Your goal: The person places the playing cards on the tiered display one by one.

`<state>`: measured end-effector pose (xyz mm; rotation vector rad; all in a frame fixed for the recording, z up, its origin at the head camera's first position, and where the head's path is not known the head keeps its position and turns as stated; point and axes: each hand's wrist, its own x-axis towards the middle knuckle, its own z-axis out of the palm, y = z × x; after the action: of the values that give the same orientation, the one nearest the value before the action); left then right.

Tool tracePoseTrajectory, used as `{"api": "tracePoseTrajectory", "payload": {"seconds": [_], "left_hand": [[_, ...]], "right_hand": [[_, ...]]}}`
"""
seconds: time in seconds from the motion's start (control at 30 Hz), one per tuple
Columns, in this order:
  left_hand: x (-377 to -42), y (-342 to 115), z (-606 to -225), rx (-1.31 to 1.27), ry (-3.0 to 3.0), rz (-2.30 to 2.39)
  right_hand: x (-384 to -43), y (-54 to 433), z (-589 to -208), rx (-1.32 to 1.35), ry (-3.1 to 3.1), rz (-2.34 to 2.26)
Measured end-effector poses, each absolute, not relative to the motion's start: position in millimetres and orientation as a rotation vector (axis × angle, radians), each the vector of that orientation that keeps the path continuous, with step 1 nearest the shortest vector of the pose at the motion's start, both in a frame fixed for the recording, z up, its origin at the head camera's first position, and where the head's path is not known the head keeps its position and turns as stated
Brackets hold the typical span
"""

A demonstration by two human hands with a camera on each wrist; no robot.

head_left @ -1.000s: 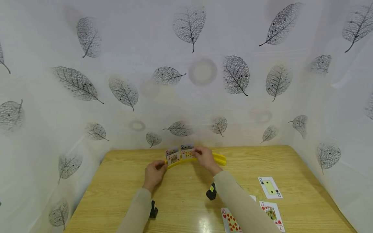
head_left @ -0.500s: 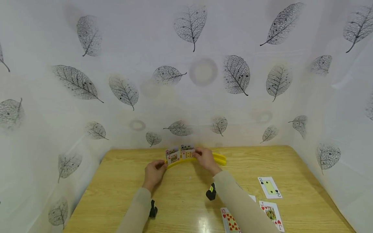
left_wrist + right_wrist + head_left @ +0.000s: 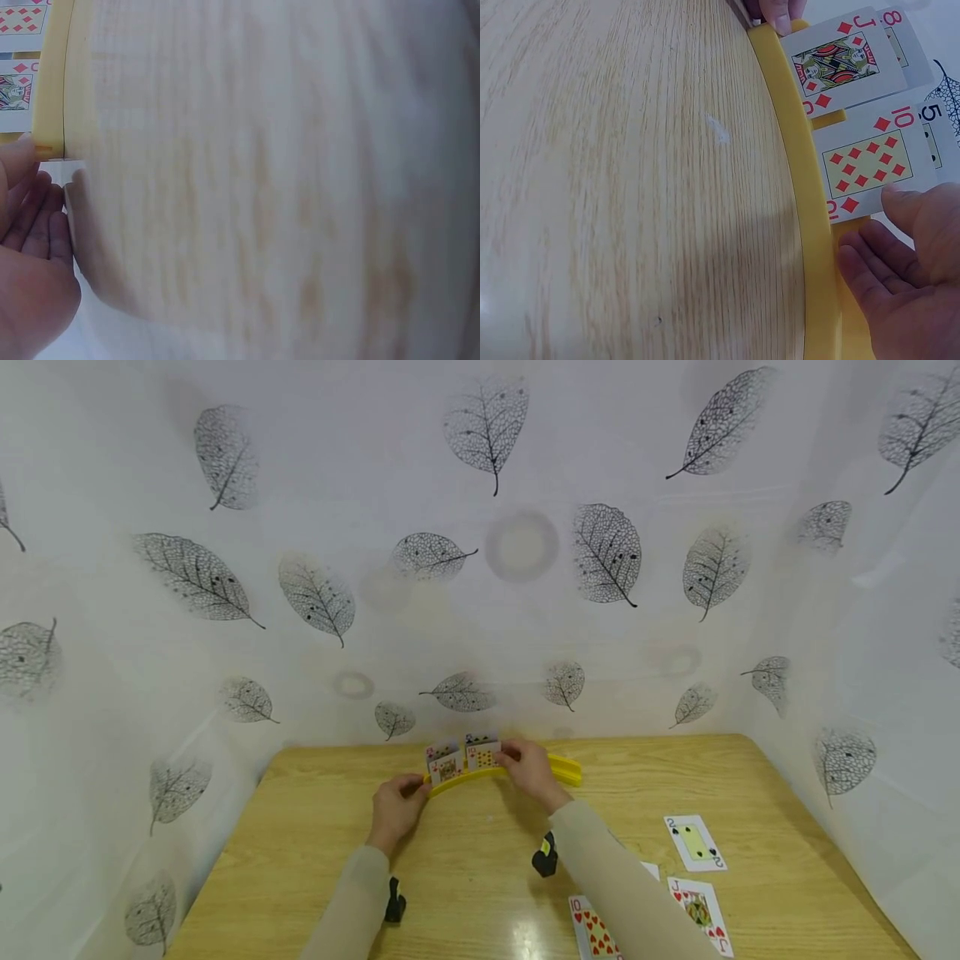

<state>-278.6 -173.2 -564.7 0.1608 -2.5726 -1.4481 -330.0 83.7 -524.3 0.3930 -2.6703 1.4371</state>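
A curved yellow card holder (image 3: pixel 566 769) stands at the far side of the table, with playing cards upright in two rows. In front are the jack of diamonds (image 3: pixel 836 64) and the ten of diamonds (image 3: pixel 868 164). Behind them show the tops of an eight (image 3: pixel 895 30) and a five (image 3: pixel 931 135). My left hand (image 3: pixel 397 810) grips the holder's left end, thumb on its front. My right hand (image 3: pixel 530 772) pinches the right edge of the ten of diamonds, its thumb on the card's face and the other fingers partly hidden behind. That card sits in the front slot.
Loose cards lie face up at the table's right: a two of spades (image 3: pixel 695 843), a jack of hearts (image 3: pixel 701 914) and a ten of hearts (image 3: pixel 592 931). My right sleeve (image 3: pixel 622 885) covers part of them. A leaf-print white curtain (image 3: pixel 517 635) borders the table's back and sides.
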Motion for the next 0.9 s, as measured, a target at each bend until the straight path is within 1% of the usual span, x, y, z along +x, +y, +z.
{"api": "tracePoseTrajectory", "payload": {"seconds": [0.3,0.47,0.67,0.9], "left_hand": [[-276.0,-173.4,-564.6,0.16,-2.562,-1.458],[-275.1,-173.1,-564.8,0.168,-2.55,-1.469],[-275.8,-172.3,-564.1,0.161,-2.544,-1.471],[-275.4,-171.8,-561.7,0.164,-2.558,-1.483]], "right_hand": [[-324.6,90.5,-526.7,0.36,-2.65,1.469],[-322.2,96.4,-527.3,0.397,-2.646,1.422],[-315.2,106.9,-519.8,0.412,-2.658,1.39],[-299.3,121.8,-507.5,0.453,-2.685,1.333]]}}
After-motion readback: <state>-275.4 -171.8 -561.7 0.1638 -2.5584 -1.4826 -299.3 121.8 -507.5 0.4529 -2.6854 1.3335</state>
